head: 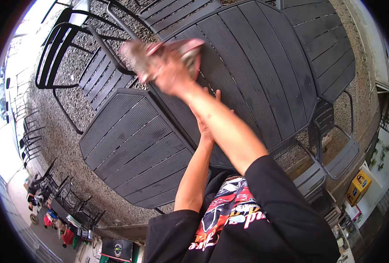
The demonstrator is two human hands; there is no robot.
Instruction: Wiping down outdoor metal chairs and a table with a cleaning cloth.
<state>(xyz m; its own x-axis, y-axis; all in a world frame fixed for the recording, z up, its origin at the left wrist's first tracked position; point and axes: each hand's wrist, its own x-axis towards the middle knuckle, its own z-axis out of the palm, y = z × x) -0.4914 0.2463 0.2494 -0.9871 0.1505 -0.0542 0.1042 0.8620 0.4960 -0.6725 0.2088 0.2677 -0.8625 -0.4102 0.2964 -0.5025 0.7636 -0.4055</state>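
My right hand (pixel 172 77) grips a bunched red and pale cloth (pixel 191 52), both blurred by motion. The cloth lies over the left edge of a dark grey slatted tabletop (pixel 247 59), with part of it past that edge. Beneath my right forearm, my left hand (pixel 203 124) is partly hidden. Its fingers are spread over the tabletop and hold nothing that I can see; whether the palm touches the slats I cannot tell.
A second slatted table (pixel 138 141) adjoins on the left, and another slatted top (pixel 322 42) at the upper right. Metal armchairs (pixel 104 70) stand on gravel (pixel 61 131) close by. Grey chairs (pixel 341 161) sit at the right. People (pixel 66 235) are far off at lower left.
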